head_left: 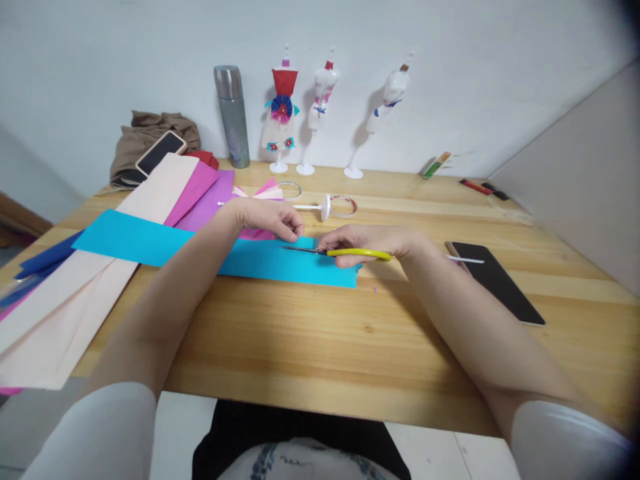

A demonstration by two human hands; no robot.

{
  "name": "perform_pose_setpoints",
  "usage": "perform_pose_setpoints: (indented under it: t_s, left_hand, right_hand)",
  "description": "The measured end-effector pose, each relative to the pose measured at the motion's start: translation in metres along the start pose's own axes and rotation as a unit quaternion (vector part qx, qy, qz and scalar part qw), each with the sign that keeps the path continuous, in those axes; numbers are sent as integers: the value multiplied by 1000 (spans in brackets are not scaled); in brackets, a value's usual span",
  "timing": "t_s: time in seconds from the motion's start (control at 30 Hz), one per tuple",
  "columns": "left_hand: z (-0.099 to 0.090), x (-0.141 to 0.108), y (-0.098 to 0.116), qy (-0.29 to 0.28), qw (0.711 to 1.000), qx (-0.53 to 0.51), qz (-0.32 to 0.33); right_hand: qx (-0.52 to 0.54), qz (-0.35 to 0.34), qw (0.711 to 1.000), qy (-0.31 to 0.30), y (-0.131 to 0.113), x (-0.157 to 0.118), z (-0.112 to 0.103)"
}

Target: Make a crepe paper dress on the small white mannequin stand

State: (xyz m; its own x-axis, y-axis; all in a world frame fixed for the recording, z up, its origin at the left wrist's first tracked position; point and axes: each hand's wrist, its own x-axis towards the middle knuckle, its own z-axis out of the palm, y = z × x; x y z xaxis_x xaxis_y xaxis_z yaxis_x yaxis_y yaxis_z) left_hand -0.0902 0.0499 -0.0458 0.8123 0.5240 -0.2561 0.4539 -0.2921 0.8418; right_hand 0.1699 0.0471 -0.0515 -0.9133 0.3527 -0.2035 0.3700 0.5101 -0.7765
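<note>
A long blue paper strip [250, 260] lies across the wooden table, its left part over pale pink paper [75, 293]. My left hand [273, 219] is at the strip's upper edge, fingers curled and pressed together; whatever they pinch is too small to make out. Yellow-handled scissors [360, 253] lie over the strip's right part, blades pointing left. Around them are the fingers of my right hand [355, 241], with the thumb below the handle. The strip's right end looks uneven.
Behind stand a grey flask [233, 120] and several small mannequins, one in a red top [285, 83]. A black tablet [500, 283] lies at the right. A phone [161, 152] rests by brown cloth [145, 133]. Purple paper [205, 207] and rolls of tape [345, 207] lie beyond my hands.
</note>
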Motion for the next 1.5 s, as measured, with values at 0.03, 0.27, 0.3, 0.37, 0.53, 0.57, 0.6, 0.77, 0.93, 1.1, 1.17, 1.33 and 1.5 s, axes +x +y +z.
perform_pose_setpoints:
  t_s: [0.03,0.27,0.3,0.37,0.53,0.57,0.6,0.77,0.93,1.1,1.17,1.33,1.5]
  left_hand:
    - [0,0,-1,0,1000,0,4]
    - [-2,1,-2,7,1000,5,13]
    - [-2,1,-1,6,1000,7,13]
    - [-1,1,-1,2,1000,11,13]
    - [0,2,-2,8,1000,16,14]
    - [0,2,-3,9,1000,19,14]
    - [0,2,-4,11,1000,22,14]
    - [-1,2,-8,13,999,23,24]
    - [-1,2,-10,12,999,32,9]
    - [0,2,-9,15,999,34,-4]
    - [0,2,-9,14,999,38,-6]
    - [0,2,-6,9,999,40,-3]
    - [0,2,-5,6,999,43,-7]
  right_hand:
    - [-2,1,1000,-9,-1,2,1]
    - [-34,23,999,-7,-9,11,9]
    - [-38,21,999,-10,-9,11,9]
    - [-41,17,999,-16,-10,12,10]
    - [-29,6,999,-18,-9,12,12]
    - [-25,1,1000,-19,-9,12,12]
    - [-21,-4,1000,-20,-9,13,12]
    - [-12,-17,1000,-21,-4,16,13]
    - [-17,-12,1000,-19,1,16,13]
    - [-21,-12,1000,-14,1,17,14]
    - [-23,-14,1000,-13,1,18,14]
    - [-14,-15,1000,-15,1,17,13]
    - [1,1,1000,-15,2,16,12]
